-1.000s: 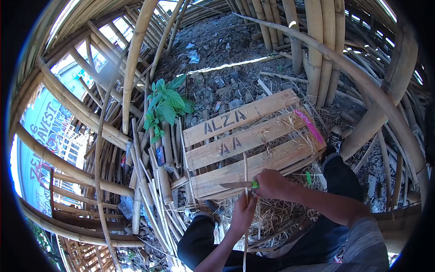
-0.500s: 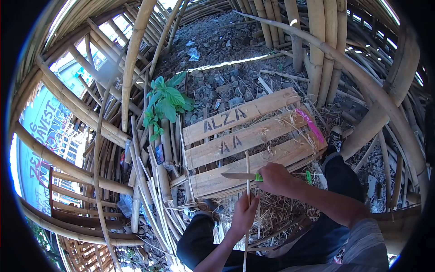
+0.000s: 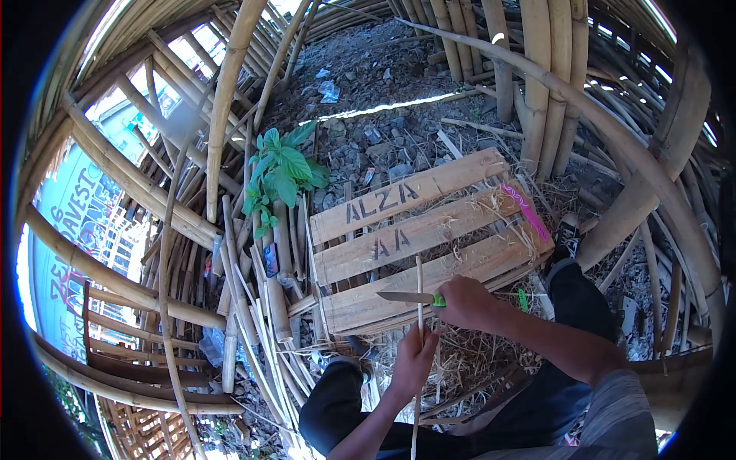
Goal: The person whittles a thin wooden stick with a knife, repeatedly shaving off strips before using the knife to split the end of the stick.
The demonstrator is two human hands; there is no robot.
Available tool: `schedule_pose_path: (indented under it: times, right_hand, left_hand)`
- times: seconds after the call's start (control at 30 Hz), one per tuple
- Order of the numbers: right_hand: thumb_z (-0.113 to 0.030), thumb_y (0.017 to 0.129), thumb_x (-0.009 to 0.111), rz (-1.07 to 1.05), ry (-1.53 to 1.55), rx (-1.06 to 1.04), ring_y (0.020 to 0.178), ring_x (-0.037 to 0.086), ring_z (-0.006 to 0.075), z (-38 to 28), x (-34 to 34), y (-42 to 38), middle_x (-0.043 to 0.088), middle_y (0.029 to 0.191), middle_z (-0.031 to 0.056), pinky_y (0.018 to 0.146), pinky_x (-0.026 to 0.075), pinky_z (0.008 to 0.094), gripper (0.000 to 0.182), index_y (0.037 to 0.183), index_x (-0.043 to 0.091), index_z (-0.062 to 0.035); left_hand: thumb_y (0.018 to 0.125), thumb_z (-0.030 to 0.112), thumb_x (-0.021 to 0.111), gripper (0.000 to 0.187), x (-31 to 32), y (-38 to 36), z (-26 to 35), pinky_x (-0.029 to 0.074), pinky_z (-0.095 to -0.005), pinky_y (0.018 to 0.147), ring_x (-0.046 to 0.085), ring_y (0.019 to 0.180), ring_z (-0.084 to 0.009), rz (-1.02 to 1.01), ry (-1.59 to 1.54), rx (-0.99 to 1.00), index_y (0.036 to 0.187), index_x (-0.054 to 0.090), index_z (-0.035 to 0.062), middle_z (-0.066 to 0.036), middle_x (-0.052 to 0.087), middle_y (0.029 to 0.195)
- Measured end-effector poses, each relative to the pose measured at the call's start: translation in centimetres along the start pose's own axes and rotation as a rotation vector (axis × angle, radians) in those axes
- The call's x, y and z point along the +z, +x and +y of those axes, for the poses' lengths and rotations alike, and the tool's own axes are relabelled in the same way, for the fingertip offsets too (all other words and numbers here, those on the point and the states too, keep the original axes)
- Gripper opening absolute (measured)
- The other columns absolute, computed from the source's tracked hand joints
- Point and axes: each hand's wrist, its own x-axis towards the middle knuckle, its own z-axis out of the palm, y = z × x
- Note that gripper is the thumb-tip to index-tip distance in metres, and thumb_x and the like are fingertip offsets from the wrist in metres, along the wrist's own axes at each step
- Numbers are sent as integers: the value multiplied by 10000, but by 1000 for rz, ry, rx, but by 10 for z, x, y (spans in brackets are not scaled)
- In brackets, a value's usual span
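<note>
A thin, pale stick [image 3: 416, 429] stands nearly upright in view, with my left hand [image 3: 414, 359] wrapped round its middle. My right hand [image 3: 464, 302] grips a knife [image 3: 406, 297] by its green handle. The blade points left and crosses the stick above my left hand, seemingly against it. Beyond both hands lies a slatted wooden crate [image 3: 429, 222] with dark stencilled letters, curled shavings and a pink strip on its right side.
A leafy green plant [image 3: 287, 169] grows left of the crate. Split canes [image 3: 253, 337] lie at the left, and thick bamboo poles [image 3: 537, 84] rise at the back right. My knees flank the straw-like shavings [image 3: 483, 356] below the crate.
</note>
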Motion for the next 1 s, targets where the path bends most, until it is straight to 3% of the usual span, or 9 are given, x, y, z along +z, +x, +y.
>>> schedule_pose_path:
  times: [0.13, 0.33, 0.87, 0.93, 1.0]
  right_hand:
    - [-243, 695, 652, -112, 19, -48, 688, 638, 331, -3, 3, -1, 618, 697, 194, 642, 523, 406, 238, 726, 642, -7]
    - [-219, 675, 644, -27, -35, -80, 681, 640, 326, 0, -3, 1, 616, 680, 191, 643, 526, 409, 205, 711, 646, -17]
    - [-260, 676, 677, -42, -6, -52, 687, 637, 327, 2, 12, 1, 618, 683, 181, 633, 521, 410, 256, 739, 646, -13]
    - [-251, 663, 672, -25, -53, -188, 676, 632, 319, 0, 8, -2, 617, 652, 152, 640, 506, 428, 211, 741, 653, -56]
    - [-283, 663, 685, -41, -60, -191, 677, 635, 315, -4, 8, -4, 619, 669, 158, 638, 510, 418, 254, 742, 650, -45]
  left_hand:
    - [909, 136, 517, 231, 0, 1, 0, 268, -224, 441, 311, 512, -25, 0, -14, 5, 727, 394, 62, 48, 378, 570]
    - [907, 144, 522, 241, 0, 1, 3, 268, -225, 441, 313, 511, -25, 11, -6, 1, 717, 398, 62, 47, 379, 566]
    - [906, 141, 515, 236, 0, 1, 2, 259, -230, 433, 311, 503, -25, 6, -3, 1, 721, 391, 61, 46, 382, 559]
    - [899, 159, 520, 226, -1, -1, 5, 316, -309, 503, 318, 566, -103, -3, 6, -54, 774, 419, 0, -34, 378, 584]
    - [900, 159, 519, 225, -1, -2, -2, 317, -311, 503, 319, 565, -103, -6, -32, -73, 777, 423, -2, -35, 384, 584]
